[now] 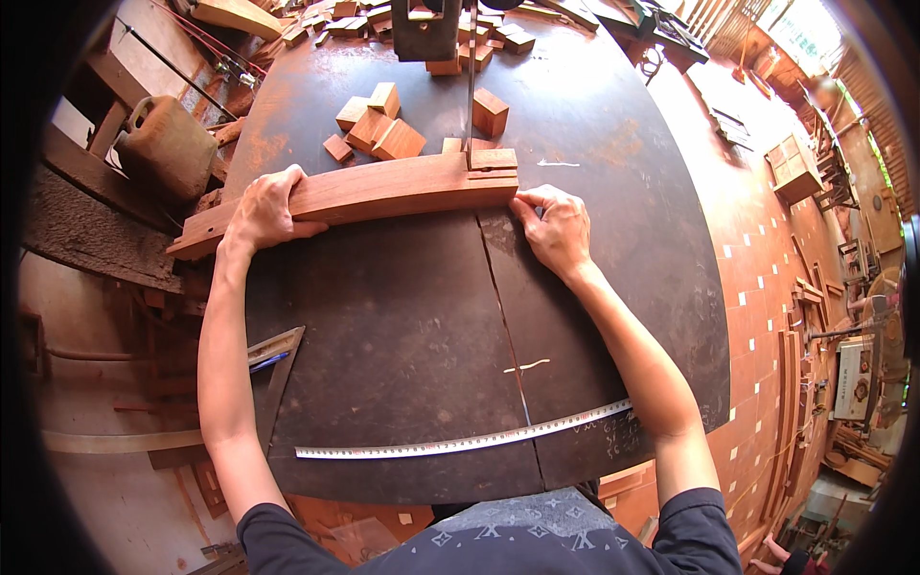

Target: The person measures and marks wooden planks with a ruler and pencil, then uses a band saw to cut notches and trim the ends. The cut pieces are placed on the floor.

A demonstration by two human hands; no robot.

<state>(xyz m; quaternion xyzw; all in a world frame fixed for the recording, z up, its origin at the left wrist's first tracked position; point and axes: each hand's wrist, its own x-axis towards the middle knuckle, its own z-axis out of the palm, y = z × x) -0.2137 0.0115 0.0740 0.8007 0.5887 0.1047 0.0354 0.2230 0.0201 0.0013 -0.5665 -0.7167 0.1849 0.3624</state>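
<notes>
A long reddish-brown wooden beam [383,190] lies across the dark saw table [383,326], its right end at the thin upright band saw blade [471,86]. Slots are cut into that end, and the blade meets the wood there. My left hand [265,209] is wrapped over the beam's left part, thumb along the near side. At the right end's near corner, my right hand [556,228] has its fingers curled and pinched against the wood. Whether the blade is running I cannot tell.
Several cut wooden blocks [386,129] lie beyond the beam, with more offcuts at the table's far edge. The saw's blade guide [426,34] hangs above. A ruler strip [460,443] runs along the near edge; a wooden square [278,355] and blue pen [269,361] lie left.
</notes>
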